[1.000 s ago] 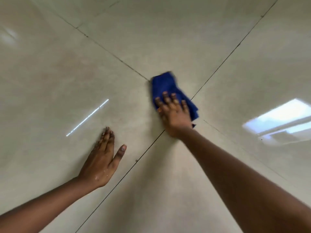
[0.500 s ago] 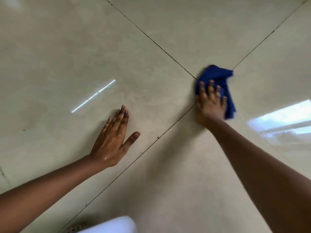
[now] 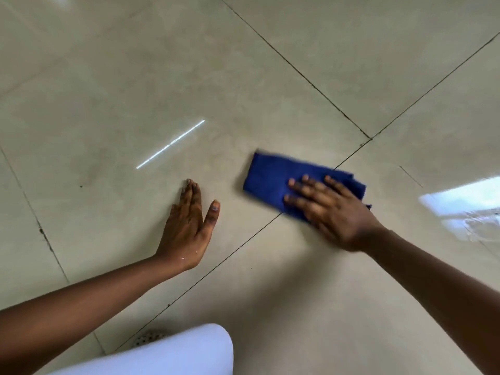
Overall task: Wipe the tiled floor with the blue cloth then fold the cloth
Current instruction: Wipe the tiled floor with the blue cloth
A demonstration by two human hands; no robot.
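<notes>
The blue cloth (image 3: 273,177) lies bunched flat on the glossy beige tiled floor (image 3: 108,77), across a dark grout line. My right hand (image 3: 330,212) presses down on the cloth's right half with fingers spread, covering that part; the cloth looks motion-blurred. My left hand (image 3: 189,226) rests palm-down on the tile to the left of the cloth, fingers together and thumb out, holding nothing.
Grout lines cross at a junction (image 3: 370,137) up and right of the cloth. A white-clad knee (image 3: 173,353) fills the bottom centre, with a round perforated drain cover (image 3: 147,338) beside it. Bright window glare (image 3: 465,207) reflects at the right edge.
My right hand has swept the cloth from the grout junction toward me and to the left, and the cloth now lies spread sideways. The left hand stays planted; the view has tilted down.
</notes>
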